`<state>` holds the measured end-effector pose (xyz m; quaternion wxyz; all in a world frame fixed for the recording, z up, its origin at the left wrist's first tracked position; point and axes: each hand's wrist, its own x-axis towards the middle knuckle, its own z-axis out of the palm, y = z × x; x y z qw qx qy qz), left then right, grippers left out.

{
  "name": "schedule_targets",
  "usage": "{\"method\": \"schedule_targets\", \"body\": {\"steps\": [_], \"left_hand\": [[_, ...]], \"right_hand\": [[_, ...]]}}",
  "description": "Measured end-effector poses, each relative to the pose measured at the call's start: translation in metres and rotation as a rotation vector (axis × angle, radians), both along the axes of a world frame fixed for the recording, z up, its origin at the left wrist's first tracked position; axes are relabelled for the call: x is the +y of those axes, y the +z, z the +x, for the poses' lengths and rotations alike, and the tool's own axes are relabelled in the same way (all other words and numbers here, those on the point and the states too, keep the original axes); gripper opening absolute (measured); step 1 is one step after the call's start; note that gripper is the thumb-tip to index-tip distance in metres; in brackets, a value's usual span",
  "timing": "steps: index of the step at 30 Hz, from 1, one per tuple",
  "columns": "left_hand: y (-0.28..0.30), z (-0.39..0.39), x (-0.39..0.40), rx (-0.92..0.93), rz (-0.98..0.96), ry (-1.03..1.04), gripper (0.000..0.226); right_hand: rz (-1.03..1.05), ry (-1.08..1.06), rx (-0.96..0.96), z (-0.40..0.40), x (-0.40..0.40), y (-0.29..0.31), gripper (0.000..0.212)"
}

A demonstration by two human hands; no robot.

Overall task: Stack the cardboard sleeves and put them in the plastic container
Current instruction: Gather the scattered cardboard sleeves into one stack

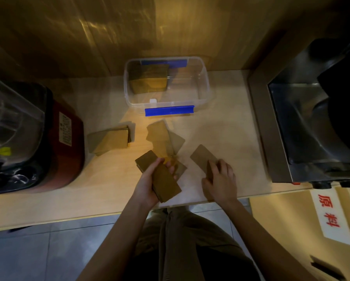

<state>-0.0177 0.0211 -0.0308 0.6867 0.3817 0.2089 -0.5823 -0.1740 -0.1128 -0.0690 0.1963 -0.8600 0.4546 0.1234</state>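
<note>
My left hand (149, 180) grips a stack of brown cardboard sleeves (162, 179) just above the counter's front edge. To its right, my right hand (220, 179) presses down on a single flat sleeve (201, 156) lying on the counter. Several loose sleeves (162, 136) lie scattered in the middle, and a small pile of sleeves (111, 139) sits to the left. At the back stands a clear plastic container (204, 92) with blue clips, holding a stack of sleeves (149, 80) in its left half.
A red-based blender (48, 138) with a clear jar stands at the left. A steel machine (312, 118) fills the right side. A wooden wall rises behind the container. A box with a red-lettered label (330, 216) sits at the lower right.
</note>
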Motion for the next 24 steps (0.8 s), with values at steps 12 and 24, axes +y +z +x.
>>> {"method": "schedule_targets", "body": {"steps": [12, 24], "left_hand": [[0.004, -0.003, -0.001, 0.030, -0.034, 0.034, 0.042], [0.015, -0.002, 0.008, -0.071, -0.132, 0.090, 0.060]], "right_hand": [[0.225, -0.171, -0.189, 0.018, -0.010, 0.022, 0.054], [0.511, -0.059, -0.541, 0.071, 0.055, 0.075, 0.053]]}}
